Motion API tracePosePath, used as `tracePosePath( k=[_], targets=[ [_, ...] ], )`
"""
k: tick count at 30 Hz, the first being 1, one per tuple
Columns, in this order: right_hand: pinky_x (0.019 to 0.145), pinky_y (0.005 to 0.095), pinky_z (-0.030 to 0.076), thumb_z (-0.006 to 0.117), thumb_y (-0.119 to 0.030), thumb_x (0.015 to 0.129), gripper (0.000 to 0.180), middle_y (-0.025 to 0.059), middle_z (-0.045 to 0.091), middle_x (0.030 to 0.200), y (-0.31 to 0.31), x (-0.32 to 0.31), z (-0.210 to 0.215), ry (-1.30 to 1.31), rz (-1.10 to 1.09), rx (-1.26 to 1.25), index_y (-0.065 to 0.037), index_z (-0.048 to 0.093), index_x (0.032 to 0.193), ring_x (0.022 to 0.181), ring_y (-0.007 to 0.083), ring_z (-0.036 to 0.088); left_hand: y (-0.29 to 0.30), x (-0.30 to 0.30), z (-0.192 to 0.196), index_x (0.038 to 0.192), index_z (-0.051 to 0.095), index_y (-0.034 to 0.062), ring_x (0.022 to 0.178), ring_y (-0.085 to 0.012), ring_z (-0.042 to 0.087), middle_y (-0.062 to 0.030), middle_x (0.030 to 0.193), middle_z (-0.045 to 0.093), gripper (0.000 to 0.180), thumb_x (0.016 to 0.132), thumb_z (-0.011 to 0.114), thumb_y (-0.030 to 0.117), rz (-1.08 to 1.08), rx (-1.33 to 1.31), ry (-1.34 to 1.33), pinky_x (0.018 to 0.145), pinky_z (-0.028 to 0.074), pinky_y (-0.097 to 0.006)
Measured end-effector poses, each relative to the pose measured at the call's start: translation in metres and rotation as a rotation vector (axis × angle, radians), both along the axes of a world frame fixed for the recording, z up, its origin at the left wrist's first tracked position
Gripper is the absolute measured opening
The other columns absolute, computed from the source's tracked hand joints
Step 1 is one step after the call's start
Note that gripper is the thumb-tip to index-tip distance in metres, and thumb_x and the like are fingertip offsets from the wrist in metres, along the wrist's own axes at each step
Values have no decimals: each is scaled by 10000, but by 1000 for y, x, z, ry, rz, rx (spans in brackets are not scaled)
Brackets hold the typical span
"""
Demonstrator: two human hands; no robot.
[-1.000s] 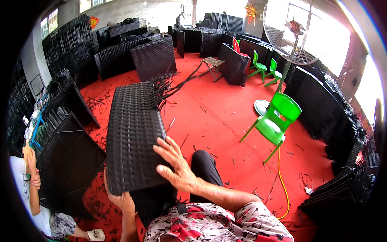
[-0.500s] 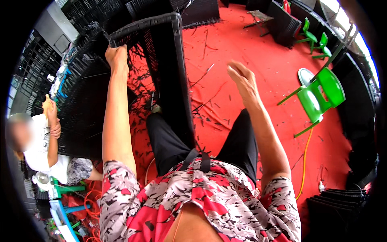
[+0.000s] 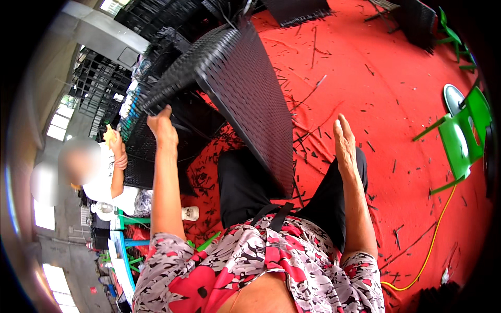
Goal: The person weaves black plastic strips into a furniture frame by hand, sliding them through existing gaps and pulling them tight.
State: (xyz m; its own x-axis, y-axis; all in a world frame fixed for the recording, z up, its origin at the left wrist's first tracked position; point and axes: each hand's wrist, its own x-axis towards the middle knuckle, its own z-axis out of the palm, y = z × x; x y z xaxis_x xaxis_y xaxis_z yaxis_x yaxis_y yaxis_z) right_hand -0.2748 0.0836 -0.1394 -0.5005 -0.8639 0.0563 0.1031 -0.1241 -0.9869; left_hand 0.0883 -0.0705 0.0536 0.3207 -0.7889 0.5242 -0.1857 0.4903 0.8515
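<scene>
A large black woven wicker furniture piece (image 3: 253, 104) stands tilted in front of me, one broad woven side facing up and right. At its lower left corner my left hand (image 3: 164, 128) has its fingers wrapped round the edge; part of the fingers is hidden behind the rim. The lower end of the piece reaches down between my knees. My right hand (image 3: 345, 143) hangs in the air to the right of it, apart from it, with fingers stretched out and nothing held.
Dark strip scraps litter the red floor covering (image 3: 386, 151). A green plastic chair (image 3: 462, 138) stands at right, with a yellow cable (image 3: 432, 255) below it. On the left sits another person (image 3: 99, 172) holding something yellow, near a small white fan (image 3: 105, 209). More black woven pieces (image 3: 297, 11) stand behind.
The wicker piece has turned and tipped, so its woven side now shows instead of its open frame. My left hand keeps its grip; my right hand stays empty. The view has swung left.
</scene>
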Motion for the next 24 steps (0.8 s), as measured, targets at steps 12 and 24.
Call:
tracePosePath(
  k=[12,24],
  targets=[
    [1147,384,129,225,-501,990,671,172,210,1522,-56,104,138,-56,280,-598,-10,249,1448,1425,295,156,113,30,-65,1107,594,-32,996,-172,603,-86,1124,623,440,702,619,-201,-141,-39,149,919,476,-325],
    [1086,466,229,218,-420,1000,551,154,478,1354,-84,152,154,357,106,-517,-73,592,1207,1319,355,324,157,36,-93,1225,516,-20,1038,-206,595,-105,1210,583,327,910,526,64,-54,10,-229,901,507,-342]
  ],
)
